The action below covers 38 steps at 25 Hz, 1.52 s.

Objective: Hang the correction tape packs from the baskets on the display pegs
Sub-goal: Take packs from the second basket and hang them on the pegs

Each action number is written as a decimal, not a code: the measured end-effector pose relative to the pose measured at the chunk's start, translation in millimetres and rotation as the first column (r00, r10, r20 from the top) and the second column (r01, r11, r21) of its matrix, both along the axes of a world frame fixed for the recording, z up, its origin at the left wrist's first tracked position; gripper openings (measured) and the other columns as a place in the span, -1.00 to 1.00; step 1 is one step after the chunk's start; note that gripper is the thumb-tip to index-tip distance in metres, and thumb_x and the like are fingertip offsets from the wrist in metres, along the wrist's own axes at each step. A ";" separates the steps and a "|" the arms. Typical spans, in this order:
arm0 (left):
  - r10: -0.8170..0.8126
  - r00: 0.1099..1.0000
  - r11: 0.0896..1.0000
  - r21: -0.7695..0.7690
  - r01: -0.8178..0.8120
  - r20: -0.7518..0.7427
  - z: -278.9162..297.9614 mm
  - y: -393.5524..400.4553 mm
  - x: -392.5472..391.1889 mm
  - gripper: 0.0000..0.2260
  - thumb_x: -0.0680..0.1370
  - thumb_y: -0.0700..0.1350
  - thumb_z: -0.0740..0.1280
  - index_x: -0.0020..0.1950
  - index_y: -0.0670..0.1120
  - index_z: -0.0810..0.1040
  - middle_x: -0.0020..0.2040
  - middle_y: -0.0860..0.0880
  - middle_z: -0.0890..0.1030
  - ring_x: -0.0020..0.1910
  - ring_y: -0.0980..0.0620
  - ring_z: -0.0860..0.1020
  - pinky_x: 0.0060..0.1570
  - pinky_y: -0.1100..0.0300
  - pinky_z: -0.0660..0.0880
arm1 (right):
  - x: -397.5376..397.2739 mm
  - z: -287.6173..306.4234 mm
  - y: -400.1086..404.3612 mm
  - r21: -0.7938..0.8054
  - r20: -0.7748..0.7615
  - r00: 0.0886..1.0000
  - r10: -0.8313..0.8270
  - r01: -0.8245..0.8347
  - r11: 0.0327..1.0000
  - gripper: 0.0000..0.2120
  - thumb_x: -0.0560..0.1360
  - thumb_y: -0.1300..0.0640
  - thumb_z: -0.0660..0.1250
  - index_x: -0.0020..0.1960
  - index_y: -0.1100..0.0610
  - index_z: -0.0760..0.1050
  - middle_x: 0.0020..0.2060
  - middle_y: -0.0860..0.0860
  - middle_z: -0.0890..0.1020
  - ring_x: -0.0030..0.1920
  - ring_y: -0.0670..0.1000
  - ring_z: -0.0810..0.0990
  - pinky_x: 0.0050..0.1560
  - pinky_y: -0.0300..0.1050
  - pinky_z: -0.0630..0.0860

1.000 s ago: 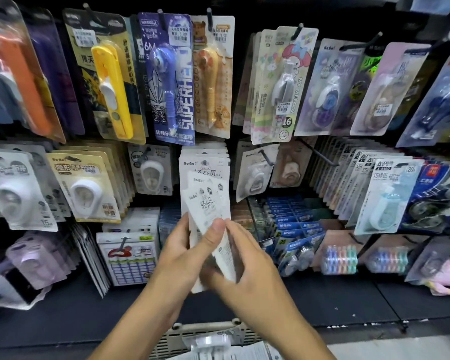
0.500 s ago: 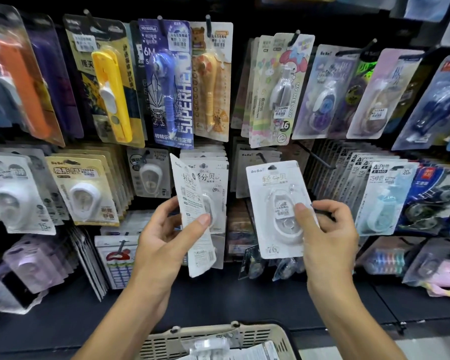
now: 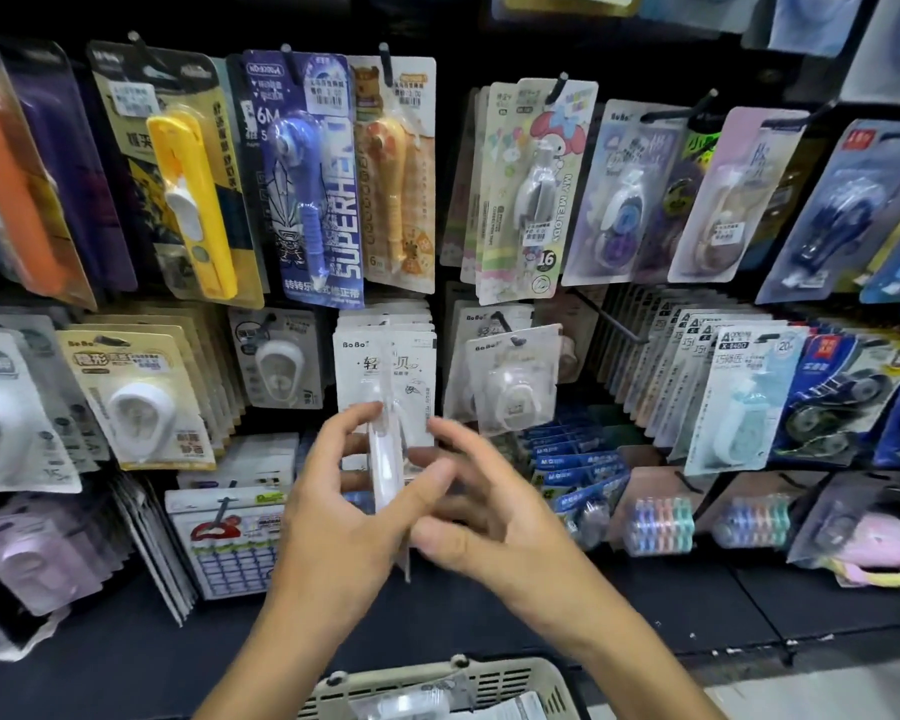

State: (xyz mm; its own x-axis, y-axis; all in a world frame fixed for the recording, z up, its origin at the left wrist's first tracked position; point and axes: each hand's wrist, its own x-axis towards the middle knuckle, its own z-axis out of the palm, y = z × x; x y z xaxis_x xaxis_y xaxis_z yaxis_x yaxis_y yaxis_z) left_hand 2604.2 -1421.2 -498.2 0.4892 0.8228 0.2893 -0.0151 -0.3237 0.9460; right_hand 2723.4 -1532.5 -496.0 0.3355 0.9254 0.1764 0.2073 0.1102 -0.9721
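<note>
Left hand (image 3: 344,491) pinches a correction tape pack (image 3: 385,459) edge-on, thumb against fingers, just below the white BoBo stack (image 3: 385,366) on its peg. Right hand (image 3: 489,517) beside it, fingers loosely spread, blurred; touching the pack or not, I cannot tell. Pack seems light: stiff card, slick crushable blister. Best gripped low on the card, leaving the hang-hole free. Basket (image 3: 520,678) sits well below the stack.

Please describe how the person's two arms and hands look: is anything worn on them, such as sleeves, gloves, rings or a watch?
Both forearms are bare up to the bottom edge of the picture; no sleeve shows. The left hand and the right hand wear no gloves. No ring, watch or bracelet is visible, though motion blur softens the right fingers.
</note>
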 end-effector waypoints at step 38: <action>-0.461 -0.246 0.801 -0.519 0.298 -0.853 -305.1 11.4 -152.4 -0.54 0.53 0.01 0.43 0.41 0.03 0.47 0.38 -0.06 0.51 0.27 -0.05 0.51 0.15 0.14 0.47 | -38.1 -312.7 -54.6 -0.810 0.438 0.855 0.277 0.242 0.535 -0.75 0.57 0.17 0.33 0.23 0.10 0.59 0.15 0.06 0.68 0.13 0.09 0.63 0.13 -0.08 0.56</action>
